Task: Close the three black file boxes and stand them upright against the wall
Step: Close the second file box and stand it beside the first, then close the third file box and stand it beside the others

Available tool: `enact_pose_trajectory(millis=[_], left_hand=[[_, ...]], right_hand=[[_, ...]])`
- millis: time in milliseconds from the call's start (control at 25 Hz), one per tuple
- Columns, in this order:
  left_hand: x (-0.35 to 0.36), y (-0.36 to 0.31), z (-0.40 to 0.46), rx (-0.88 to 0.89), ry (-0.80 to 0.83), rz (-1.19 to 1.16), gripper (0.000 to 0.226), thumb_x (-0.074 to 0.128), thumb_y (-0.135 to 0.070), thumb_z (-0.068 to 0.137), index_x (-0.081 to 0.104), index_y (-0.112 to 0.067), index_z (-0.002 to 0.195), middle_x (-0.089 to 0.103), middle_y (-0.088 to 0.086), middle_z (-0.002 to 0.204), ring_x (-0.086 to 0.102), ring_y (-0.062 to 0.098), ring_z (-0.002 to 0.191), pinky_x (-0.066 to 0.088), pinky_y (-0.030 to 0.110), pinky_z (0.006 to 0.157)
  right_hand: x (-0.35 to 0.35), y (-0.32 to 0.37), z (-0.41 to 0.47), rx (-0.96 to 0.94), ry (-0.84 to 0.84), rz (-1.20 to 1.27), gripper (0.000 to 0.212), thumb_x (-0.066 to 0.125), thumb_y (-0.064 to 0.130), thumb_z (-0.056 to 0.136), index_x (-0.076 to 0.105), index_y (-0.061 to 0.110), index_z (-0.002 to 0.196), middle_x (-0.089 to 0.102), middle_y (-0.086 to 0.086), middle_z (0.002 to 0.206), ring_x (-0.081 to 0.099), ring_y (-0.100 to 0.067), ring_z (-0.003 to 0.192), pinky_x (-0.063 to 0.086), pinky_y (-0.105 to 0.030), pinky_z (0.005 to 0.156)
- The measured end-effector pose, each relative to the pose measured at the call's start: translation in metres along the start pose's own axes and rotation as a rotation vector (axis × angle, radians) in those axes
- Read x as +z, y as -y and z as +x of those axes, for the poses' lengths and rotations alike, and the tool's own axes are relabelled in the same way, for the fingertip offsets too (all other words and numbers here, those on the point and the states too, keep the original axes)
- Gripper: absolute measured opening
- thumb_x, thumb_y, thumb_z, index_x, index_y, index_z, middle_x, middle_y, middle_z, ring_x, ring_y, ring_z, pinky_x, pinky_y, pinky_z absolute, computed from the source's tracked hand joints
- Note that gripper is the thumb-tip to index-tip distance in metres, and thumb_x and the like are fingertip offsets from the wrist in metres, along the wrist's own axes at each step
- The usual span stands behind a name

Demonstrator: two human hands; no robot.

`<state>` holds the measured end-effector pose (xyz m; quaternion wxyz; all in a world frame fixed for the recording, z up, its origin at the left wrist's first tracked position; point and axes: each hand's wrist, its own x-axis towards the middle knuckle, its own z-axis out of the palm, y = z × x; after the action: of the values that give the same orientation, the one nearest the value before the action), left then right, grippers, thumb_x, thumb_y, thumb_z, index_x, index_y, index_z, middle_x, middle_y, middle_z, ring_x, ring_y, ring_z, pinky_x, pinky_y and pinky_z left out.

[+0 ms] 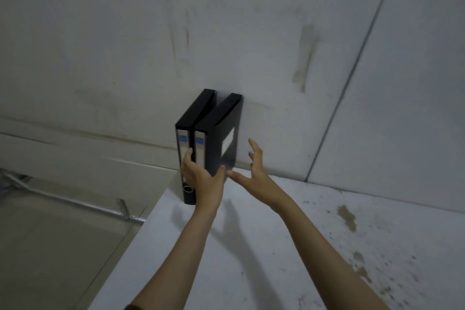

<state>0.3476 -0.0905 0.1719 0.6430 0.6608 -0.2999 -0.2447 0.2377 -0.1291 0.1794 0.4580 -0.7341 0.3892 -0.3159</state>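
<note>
White and speckled with brown stains on its right side, the surface (276, 246) fills the near ground, and both bare forearms stretch out across it toward the far corner. Off the left edge, a metal rail (75, 202) runs along the floor below.

Further out, the left hand (201, 178) is on the boxes: its grip is closed around the lower spine of the right file box (216, 133), fingers wrapped over the front between the two spines, thumb pressed on the box's right face. The right hand (254, 168) hangs just beside that same box, its grip open, fingers spread wide and touching nothing, thumb tip near the left hand's thumb.

Two black file boxes show, both shut and standing upright side by side, touching. The left file box (186, 138) carries a grey spine label with a blue patch and a round finger hole near its base; the right one has the same label and a pale sticker on its side face. A third box is not in view.

Behind them, the far ends of both boxes meet the scuffed grey wall (226, 33), where a dark vertical seam (352, 70) runs up on the right.
</note>
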Motion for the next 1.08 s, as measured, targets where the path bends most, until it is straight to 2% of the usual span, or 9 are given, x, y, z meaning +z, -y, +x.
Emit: enact_pose_trajectory(millis=[120,200,280,400,520,680,880,1080], left_hand=[[0.033,-0.001,-0.054,-0.010,-0.070,-0.008,0.056,0.056,0.000,0.081,0.036,-0.015,0.131,0.021,0.011,0.146,0.024,0.030,0.135,0.039,0.040,0.102],[0.061,0.003,-0.095,-0.056,0.007,0.035,0.040,0.050,-0.001,0.084,0.045,-0.014,0.122,0.023,0.008,0.145,0.023,0.028,0.133,0.036,0.030,0.089],[0.094,0.008,-0.138,-0.084,0.145,0.086,0.033,0.047,-0.004,0.087,0.050,-0.016,0.117,0.027,0.007,0.142,0.024,0.025,0.130,0.034,0.030,0.085],[0.140,0.017,-0.199,-0.098,0.360,0.143,0.029,0.043,-0.008,0.089,0.051,-0.019,0.114,0.035,0.005,0.136,0.028,0.024,0.128,0.034,0.031,0.087],[0.181,0.031,-0.257,-0.098,0.659,0.192,0.023,0.043,-0.013,0.091,0.050,-0.025,0.108,0.047,0.003,0.131,0.040,0.023,0.125,0.040,0.034,0.093],[0.224,0.038,-0.318,-0.121,0.984,0.274,0.025,0.041,-0.013,0.094,0.051,-0.015,0.118,0.053,0.006,0.125,0.048,0.015,0.110,0.038,0.028,0.085],[0.286,0.054,-0.377,-0.090,1.230,0.385,0.026,0.040,-0.017,0.095,0.052,-0.018,0.118,0.054,0.003,0.126,0.049,0.013,0.110,0.036,0.027,0.085],[0.367,0.062,-0.411,-0.070,1.322,0.433,0.024,0.041,-0.019,0.095,0.052,-0.020,0.116,0.055,0.006,0.129,0.050,0.016,0.114,0.035,0.026,0.089]], right_hand=[[-0.051,-0.018,-0.052,0.068,0.035,-0.110,0.077,0.057,0.037,0.087,0.007,0.029,0.145,0.008,0.006,0.156,0.014,-0.015,0.143,0.021,-0.028,0.108],[-0.090,-0.033,-0.092,0.159,0.036,-0.142,0.064,0.053,0.036,0.090,0.018,0.027,0.142,0.020,0.002,0.154,0.020,-0.017,0.141,0.024,-0.030,0.106],[-0.130,-0.048,-0.136,0.228,0.011,-0.150,0.053,0.051,0.035,0.091,0.029,0.026,0.138,0.029,0.000,0.150,0.027,-0.019,0.139,0.028,-0.031,0.104],[-0.182,-0.069,-0.195,0.301,-0.030,-0.147,0.043,0.049,0.032,0.093,0.038,0.026,0.133,0.038,0.000,0.144,0.037,-0.017,0.132,0.035,-0.029,0.098],[-0.228,-0.092,-0.254,0.368,-0.073,-0.143,0.037,0.048,0.031,0.093,0.043,0.024,0.130,0.045,0.000,0.138,0.046,-0.013,0.122,0.038,-0.026,0.088],[-0.272,-0.129,-0.326,0.482,-0.177,-0.117,0.032,0.049,0.034,0.092,0.049,0.027,0.124,0.051,0.001,0.132,0.050,-0.012,0.117,0.041,-0.028,0.089],[-0.324,-0.167,-0.396,0.588,-0.352,-0.049,0.029,0.048,0.030,0.092,0.052,0.027,0.121,0.053,0.003,0.129,0.051,-0.008,0.111,0.042,-0.025,0.087],[-0.390,-0.206,-0.434,0.651,-0.455,-0.026,0.027,0.048,0.029,0.092,0.053,0.027,0.119,0.054,0.005,0.126,0.051,-0.008,0.112,0.040,-0.026,0.089]])
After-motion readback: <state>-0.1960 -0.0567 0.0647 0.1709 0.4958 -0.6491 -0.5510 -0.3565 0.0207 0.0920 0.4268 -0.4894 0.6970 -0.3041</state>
